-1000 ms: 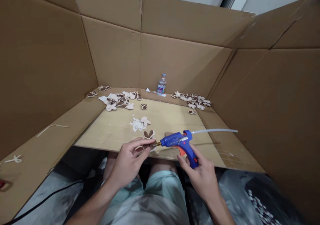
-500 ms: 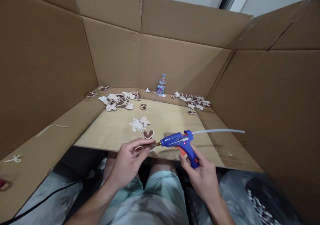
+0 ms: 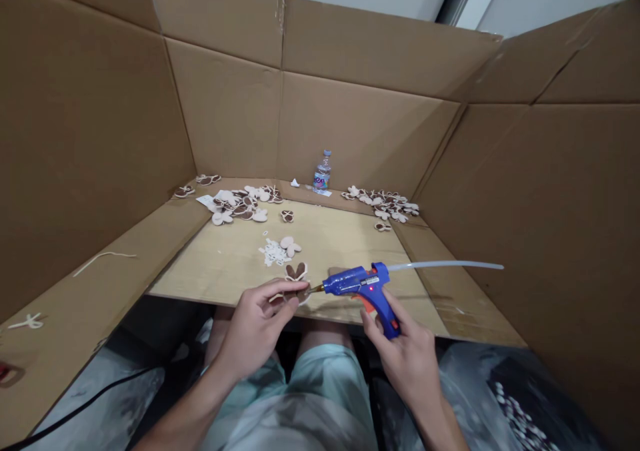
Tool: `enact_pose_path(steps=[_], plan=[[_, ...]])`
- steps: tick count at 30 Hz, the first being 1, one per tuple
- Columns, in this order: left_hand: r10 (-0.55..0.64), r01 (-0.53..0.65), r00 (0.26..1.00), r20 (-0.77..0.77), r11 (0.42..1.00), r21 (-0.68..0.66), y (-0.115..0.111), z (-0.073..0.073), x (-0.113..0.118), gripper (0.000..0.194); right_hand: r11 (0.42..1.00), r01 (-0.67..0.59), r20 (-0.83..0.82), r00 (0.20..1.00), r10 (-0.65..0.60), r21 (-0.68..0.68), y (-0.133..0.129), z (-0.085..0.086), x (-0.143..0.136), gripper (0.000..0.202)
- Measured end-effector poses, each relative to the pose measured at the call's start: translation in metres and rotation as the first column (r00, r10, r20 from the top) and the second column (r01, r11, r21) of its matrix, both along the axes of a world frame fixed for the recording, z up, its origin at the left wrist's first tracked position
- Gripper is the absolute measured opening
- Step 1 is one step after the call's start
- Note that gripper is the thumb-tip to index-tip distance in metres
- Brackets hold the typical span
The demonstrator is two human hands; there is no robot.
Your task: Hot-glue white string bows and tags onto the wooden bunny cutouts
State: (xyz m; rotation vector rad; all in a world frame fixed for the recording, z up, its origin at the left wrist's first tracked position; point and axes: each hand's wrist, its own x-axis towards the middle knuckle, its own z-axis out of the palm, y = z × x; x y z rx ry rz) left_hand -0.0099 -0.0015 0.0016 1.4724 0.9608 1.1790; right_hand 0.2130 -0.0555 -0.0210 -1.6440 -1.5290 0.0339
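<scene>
My left hand [image 3: 263,317] pinches a brown bunny-shaped piece with a white edge [image 3: 297,272] near the front of the board; the fingers cover part of it. In my right hand [image 3: 407,351] is a blue hot glue gun [image 3: 357,281] with an orange trigger, a lit red light and a long clear glue stick out of its back. Its brass nozzle points left and meets the piece beside my left fingertips; whether it touches cannot be made out. Just beyond lie a pile of small white pieces [image 3: 274,252] and a pale bunny-shaped piece [image 3: 290,245].
Brown and white bunny shapes are heaped at the back left [image 3: 240,205] and back right [image 3: 393,204]. A small water bottle [image 3: 323,172] stands at the back. Cardboard walls [image 3: 370,131] surround the wooden board [image 3: 340,234]. A white cord [image 3: 103,259] lies on the left flap.
The glue gun and my right hand have shifted very slightly to the right. My left hand keeps its hold on the bunny-shaped piece in nearly the same place.
</scene>
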Motion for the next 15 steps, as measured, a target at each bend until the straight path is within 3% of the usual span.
enact_pose_path(steps=[5, 9, 15], plan=[[0.014, -0.014, 1.000, -0.004, 1.000, -0.007, 0.001, -0.003, -0.001, 0.020, 0.999, 0.020, -0.014, 1.000, -0.021, -0.042, 0.001, -0.001, 0.003, 0.056], [0.018, -0.019, 1.000, -0.020, 1.000, -0.023, 0.006, -0.004, -0.003, 0.020, 0.984, 0.053, -0.012, 0.998, -0.056, -0.173, 0.011, 0.000, 0.021, 0.050], [0.110, -0.111, 0.992, -0.068, 0.994, -0.013, 0.021, -0.002, -0.016, 0.021, 0.858, 0.251, 0.202, 0.963, -0.177, -0.448, 0.036, -0.013, 0.059, 0.039]])
